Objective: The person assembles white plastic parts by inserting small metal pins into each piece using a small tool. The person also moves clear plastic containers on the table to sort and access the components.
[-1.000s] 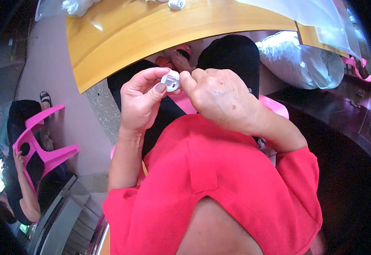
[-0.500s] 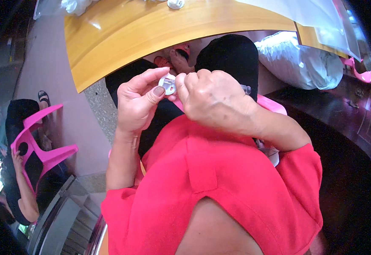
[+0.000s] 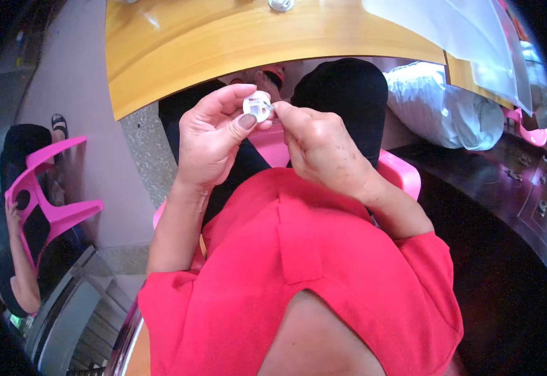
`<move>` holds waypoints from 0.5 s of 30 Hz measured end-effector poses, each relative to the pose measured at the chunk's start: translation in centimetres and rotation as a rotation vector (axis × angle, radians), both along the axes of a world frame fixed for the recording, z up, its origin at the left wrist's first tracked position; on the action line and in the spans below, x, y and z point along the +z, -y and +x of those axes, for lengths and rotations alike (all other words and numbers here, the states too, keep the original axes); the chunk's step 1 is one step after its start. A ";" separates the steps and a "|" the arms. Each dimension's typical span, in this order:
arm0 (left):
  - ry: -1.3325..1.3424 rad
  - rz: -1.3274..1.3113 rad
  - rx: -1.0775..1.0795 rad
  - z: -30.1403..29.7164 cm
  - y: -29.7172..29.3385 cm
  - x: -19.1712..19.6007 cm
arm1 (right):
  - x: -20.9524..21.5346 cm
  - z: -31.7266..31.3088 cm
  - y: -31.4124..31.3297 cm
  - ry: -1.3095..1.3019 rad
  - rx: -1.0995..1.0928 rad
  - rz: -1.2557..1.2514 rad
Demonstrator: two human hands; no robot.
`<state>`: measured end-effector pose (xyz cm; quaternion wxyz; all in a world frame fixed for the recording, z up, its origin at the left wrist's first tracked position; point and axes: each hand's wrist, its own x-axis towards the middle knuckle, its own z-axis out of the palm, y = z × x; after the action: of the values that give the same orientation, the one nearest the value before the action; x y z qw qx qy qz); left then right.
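A small white round plastic part [image 3: 256,106] with cut-outs in its face is pinched between the thumb and fingers of my left hand [image 3: 214,138]. My right hand [image 3: 326,143] is closed round a screwdriver [image 3: 270,106]. Only a short bit of its thin shaft shows, pointing at the side of the white part; the fist hides its handle. Whether the tip touches the part, I cannot tell. Both hands are above my lap, just short of the table edge. Another white round part [image 3: 281,5] lies on the table.
The yellow wooden table [image 3: 273,41] curves ahead, a translucent plastic sheet [image 3: 448,28] at its right. A stuffed white bag [image 3: 442,106] stands right of my knee. At left, a person's arm [image 3: 26,282] shows beside a pink plastic chair [image 3: 54,216].
My right hand has turned and drawn slightly back from the white part, uncovering the screwdriver's shaft. The handle end that stuck out behind it no longer shows. The left hand keeps its grip.
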<state>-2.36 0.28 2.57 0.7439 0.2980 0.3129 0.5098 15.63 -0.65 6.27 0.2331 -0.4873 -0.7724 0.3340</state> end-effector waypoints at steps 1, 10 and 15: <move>0.000 0.005 0.003 0.0 0.0 0.0 | -0.1 -0.1 0.1 -0.016 -0.005 0.015; -0.034 0.029 0.001 -0.2 0.0 -0.2 | -0.5 -0.4 0.2 -0.031 0.013 0.067; -0.050 0.044 0.007 0.0 0.2 -0.1 | 0.1 -0.2 0.1 0.136 0.089 0.130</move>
<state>-2.39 0.07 2.45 0.7272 0.3258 0.3213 0.5116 15.45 -0.71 6.34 0.1962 -0.4579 -0.8274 0.2593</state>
